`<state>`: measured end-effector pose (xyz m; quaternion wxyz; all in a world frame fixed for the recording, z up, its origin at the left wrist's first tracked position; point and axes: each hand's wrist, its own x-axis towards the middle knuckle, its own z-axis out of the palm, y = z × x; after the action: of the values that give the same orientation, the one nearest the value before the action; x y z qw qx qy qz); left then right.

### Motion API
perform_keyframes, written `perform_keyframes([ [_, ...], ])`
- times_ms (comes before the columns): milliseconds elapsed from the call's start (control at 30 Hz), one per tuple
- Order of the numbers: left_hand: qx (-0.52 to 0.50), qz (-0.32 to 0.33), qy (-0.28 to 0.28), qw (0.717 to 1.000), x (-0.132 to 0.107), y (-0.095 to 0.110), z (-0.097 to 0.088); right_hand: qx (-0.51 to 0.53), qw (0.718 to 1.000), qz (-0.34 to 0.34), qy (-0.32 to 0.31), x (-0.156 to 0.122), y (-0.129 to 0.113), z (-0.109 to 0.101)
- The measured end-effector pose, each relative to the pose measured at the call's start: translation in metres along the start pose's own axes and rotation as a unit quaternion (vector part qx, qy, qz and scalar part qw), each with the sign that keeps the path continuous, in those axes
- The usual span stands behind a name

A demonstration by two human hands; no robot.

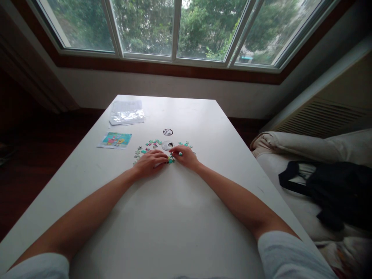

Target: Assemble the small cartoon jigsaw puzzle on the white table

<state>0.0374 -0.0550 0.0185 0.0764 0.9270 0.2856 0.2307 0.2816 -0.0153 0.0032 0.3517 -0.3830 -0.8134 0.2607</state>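
Puzzle pieces (156, 142) on white table (162, 217), arced about both hands. Left hand (150, 162) bent low over pieces; right hand (185, 156), fingertips drawn together; cannot tell whether either grips. Advised: steady piece, align tabs, press flat.

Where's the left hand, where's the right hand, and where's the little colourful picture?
Left hand (149, 162): head view, on its back.
Right hand (186, 158): head view, on its back.
Picture (115, 140): head view, near its middle.
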Motion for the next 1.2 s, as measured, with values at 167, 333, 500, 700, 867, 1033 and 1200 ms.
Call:
perform_keyframes([
  [167, 0.001, -0.001, 0.001, 1.000, -0.0006, -0.0005, 0.0008, 0.000, 1.000, 0.001, -0.002, -0.0002, 0.0038, 0.0017],
  [333, 0.004, -0.005, -0.005, 1.000, -0.0010, -0.0018, 0.0014, -0.015, 1.000, 0.011, -0.018, -0.0009, 0.0033, 0.0000],
  [500, 0.006, -0.008, -0.007, 1.000, 0.0001, -0.0008, 0.0007, -0.039, 0.999, 0.017, -0.028, -0.0006, -0.0008, -0.0018],
  [700, 0.003, -0.009, -0.005, 1.000, 0.0006, 0.0001, 0.0007, -0.085, 0.996, -0.004, -0.034, 0.0002, 0.0011, -0.0012],
  [867, 0.003, -0.008, -0.007, 1.000, 0.0006, -0.0004, 0.0015, -0.122, 0.992, 0.001, -0.037, -0.0005, 0.0038, 0.0005],
  [1033, 0.005, -0.009, -0.009, 1.000, -0.0003, -0.0007, 0.0013, -0.140, 0.989, 0.002, -0.042, -0.0016, 0.0054, 0.0014],
  [1200, 0.003, -0.009, -0.005, 1.000, 0.0000, -0.0005, 0.0014, -0.155, 0.987, 0.004, -0.053, -0.0014, 0.0049, 0.0004],
])
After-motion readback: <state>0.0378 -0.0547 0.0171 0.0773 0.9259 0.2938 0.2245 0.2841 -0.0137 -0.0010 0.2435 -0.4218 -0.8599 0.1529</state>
